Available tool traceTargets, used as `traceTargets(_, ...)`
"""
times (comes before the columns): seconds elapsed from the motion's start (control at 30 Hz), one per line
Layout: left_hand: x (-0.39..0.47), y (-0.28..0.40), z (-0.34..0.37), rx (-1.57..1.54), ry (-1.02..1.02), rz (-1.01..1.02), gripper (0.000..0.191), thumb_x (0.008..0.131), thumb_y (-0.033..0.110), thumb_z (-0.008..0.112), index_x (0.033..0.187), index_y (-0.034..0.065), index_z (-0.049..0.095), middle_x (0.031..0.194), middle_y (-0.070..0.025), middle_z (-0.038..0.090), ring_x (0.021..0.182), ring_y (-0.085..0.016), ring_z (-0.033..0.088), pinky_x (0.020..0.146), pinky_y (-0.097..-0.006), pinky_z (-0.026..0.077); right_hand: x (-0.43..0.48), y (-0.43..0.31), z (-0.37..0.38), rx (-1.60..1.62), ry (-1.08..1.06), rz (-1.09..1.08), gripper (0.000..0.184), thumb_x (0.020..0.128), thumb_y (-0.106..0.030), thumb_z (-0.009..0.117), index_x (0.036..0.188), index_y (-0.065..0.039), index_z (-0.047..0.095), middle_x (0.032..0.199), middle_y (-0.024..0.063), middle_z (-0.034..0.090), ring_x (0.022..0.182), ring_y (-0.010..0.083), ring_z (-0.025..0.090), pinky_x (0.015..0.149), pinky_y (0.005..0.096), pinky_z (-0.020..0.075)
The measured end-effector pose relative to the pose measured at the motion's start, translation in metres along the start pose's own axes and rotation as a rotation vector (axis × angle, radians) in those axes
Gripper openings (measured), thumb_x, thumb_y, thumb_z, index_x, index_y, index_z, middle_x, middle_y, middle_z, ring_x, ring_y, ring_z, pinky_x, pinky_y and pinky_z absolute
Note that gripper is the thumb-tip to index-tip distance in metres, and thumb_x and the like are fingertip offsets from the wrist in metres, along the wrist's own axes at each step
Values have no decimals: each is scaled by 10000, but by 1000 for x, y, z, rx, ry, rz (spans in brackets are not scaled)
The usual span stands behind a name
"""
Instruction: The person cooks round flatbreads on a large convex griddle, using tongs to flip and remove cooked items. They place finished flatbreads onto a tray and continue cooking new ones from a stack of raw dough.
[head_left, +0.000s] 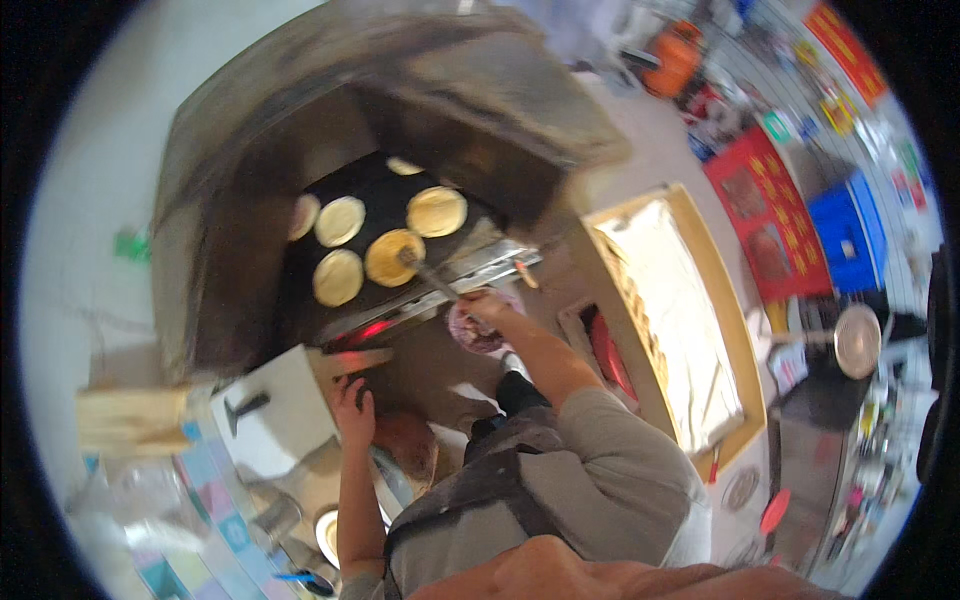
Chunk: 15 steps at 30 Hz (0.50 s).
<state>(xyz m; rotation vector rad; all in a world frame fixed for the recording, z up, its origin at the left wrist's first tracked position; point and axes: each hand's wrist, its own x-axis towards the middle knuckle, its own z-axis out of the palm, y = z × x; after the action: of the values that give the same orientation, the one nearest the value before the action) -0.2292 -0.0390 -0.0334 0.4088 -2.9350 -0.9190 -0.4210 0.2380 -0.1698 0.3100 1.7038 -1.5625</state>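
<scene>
My right hand is closed around the handle of a spatula. The tool's far end rests on a browned round flatbread on the dark griddle. Several other flatbreads lie around it, among them a browned one behind to the right and a paler one to the left. Over by the griddle's front left corner is my left hand, fingers bent and somewhat blurred, near a blurred flat object; whether it touches that object I cannot tell.
A large dark hood surrounds the griddle. On the right stands a long tan tray with a white cloth in it. A white box or board with a dark handle-like object is at lower left. A pink basin sits below my right hand.
</scene>
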Motion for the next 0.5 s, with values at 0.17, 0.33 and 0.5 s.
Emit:
traceTargets(0.17,46,33,14,-15,-81,137,256,796,119,547,1036,31,557,1174,-199,464,1127,-352,396,942,-420,327,-120,58,-66,235,-129,-217,309,868,-300,521,974,-13,566,767,62,572,636,137,534,575,273,447)
traceTargets(0.33,72,47,39,-8,-238,48,255,803,113,535,1040,22,543,1077,-198,521,1086,-351,436,918,-410,353,-223,110,-131,1073,128,-223,318,867,-341,491,1016,-63,525,851,36,567,672,131,532,600,259,464)
traceTargets(0.5,122,76,92,78,-292,125,243,797,156,541,1024,75,569,1047,-170,532,1020,-348,477,889,-402,379,-102,81,-207,1679,366,-381,279,872,-363,467,986,-117,535,809,17,577,611,135,508,556,277,447)
